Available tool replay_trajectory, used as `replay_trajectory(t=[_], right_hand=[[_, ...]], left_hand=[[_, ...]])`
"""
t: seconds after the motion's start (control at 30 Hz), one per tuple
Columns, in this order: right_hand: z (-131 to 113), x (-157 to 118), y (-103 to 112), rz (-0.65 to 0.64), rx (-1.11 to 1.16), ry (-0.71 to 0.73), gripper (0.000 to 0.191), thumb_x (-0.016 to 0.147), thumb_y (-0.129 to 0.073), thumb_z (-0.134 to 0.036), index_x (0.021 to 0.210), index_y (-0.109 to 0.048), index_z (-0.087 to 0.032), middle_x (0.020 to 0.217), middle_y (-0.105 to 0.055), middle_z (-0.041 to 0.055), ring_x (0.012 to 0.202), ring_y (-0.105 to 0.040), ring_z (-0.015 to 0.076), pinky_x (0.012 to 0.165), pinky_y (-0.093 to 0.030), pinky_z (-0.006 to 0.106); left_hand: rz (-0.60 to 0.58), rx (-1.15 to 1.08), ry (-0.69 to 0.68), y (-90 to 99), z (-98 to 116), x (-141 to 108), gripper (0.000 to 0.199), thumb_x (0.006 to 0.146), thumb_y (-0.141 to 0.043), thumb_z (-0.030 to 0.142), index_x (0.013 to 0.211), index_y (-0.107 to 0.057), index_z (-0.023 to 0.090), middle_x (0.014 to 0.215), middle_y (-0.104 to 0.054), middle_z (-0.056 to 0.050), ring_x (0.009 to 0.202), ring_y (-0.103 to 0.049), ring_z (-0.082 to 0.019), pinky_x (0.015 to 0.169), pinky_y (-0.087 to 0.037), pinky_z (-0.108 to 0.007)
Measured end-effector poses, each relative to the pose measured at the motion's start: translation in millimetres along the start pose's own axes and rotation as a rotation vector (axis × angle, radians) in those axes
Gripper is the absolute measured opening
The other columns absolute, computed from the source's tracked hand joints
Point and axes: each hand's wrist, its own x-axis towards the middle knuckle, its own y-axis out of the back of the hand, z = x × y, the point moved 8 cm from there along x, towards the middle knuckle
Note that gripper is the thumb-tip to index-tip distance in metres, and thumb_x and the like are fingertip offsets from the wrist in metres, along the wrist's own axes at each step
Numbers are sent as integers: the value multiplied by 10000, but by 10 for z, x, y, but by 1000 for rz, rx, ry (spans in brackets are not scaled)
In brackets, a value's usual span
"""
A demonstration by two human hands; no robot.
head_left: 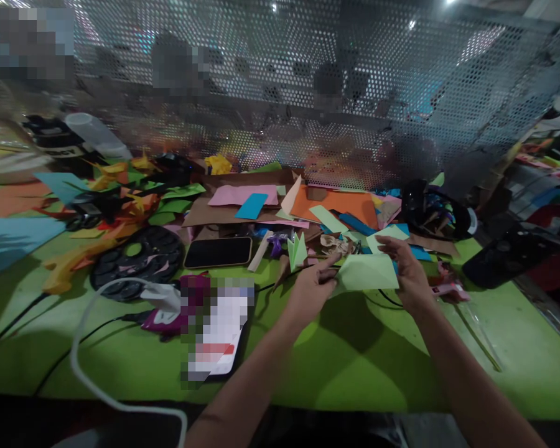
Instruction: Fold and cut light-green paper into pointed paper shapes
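Pale green rectangular paper sheet point(368, 274): right hand point(409, 274) grips one end. Left hand point(310, 287) is at the other, its hold unclear.

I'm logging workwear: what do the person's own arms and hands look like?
The bare left hand and bare right hand wear no gloves. The bare left forearm and bare right forearm taper toward the wrists, with no sleeve, watch or bracelet visible. Rings: cannot tell.

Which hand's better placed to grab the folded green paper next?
Likely the left hand: it's nearest the folded green paper; the right hand is farther off, at the right edge of the green sheet.
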Motion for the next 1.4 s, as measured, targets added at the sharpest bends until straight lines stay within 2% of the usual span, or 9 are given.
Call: replay_trajectory(t=[0.17,0.4,0.5,0.63,0.73,0.83,1.03,1.2,1.4], right_hand=[[109,-38,-83,-47,309,-313,146,625,-797,-271,755,-743,-232,771,-723,26,706,-649,198,654,-513,317],[333,-92,-135,3,539,-569,236,524,-861,-310,704,-737,-222,755,-756,39,564,-653,191,503,-512,301],[346,-30,-8,44,495,-488,260,627,-830,-376,833,-764,-231,811,-767,47,689,-697,212,635,-553,335],[34,44,249,140,229,-166,286,857,-673,-395,1118,-724,-291,1136,-733,44,1073,-654,223,965,-479,390],[-333,28,124,3,-81,89,326,882,-659,-382,1196,-688,-299,1235,-682,53,1175,-586,243,1027,-413,418],[-473,-17,-122,-152,-274,181,363,834,-720,-402,1182,-694,-299,1151,-709,59,1115,-597,270,973,-417,431],[-197,-23,-191,-166,-128,-93,237,768,-748,-475,816,-741,-242,817,-724,41,830,-641,245,762,-467,369],[30,-57,-78,-100,121,-343,294,683,-809,-480,781,-741,-210,740,-696,23,683,-593,183,626,-445,303],[174,-97,-23,18,332,-455,342,608,-863,-473,762,-733,-197,668,-658,3,582,-533,134,543,-409,264]], left_hand=[[-95,69,-8,-80,34,-48,657,762,-586,95,1411,-530,183,968,-766,-32,819,-655,-148,764,-524,-252],[-117,119,-3,-76,92,-44,620,804,-593,123,1418,-523,170,1013,-772,-68,900,-686,-184,785,-532,-264],[-42,190,-23,-5,99,-40,611,814,-577,105,1417,-528,193,1090,-758,-85,1021,-689,-201,860,-530,-286],[25,362,-78,43,116,-67,663,819,-528,67,1448,-482,272,1138,-745,-55,1084,-684,-194,925,-513,-309],[19,463,-128,7,170,-99,675,829,-500,62,1452,-469,317,1117,-754,-17,1031,-700,-195,899,-526,-306],[-5,532,-175,-52,241,-127,713,808,-479,20,1454,-464,322,1120,-755,-3,1021,-705,-191,873,-530,-281],[-28,500,-240,-86,289,-141,636,848,-518,76,1433,-492,324,1084,-762,-5,1011,-706,-196,883,-528,-292],[-7,294,-209,16,265,-97,509,848,-613,151,1342,-592,273,1127,-742,-45,1037,-683,-198,873,-541,-300],[7,128,-201,73,309,-70,392,808,-674,176,1198,-646,202,1203,-704,-83,1078,-664,-207,922,-531,-332]])
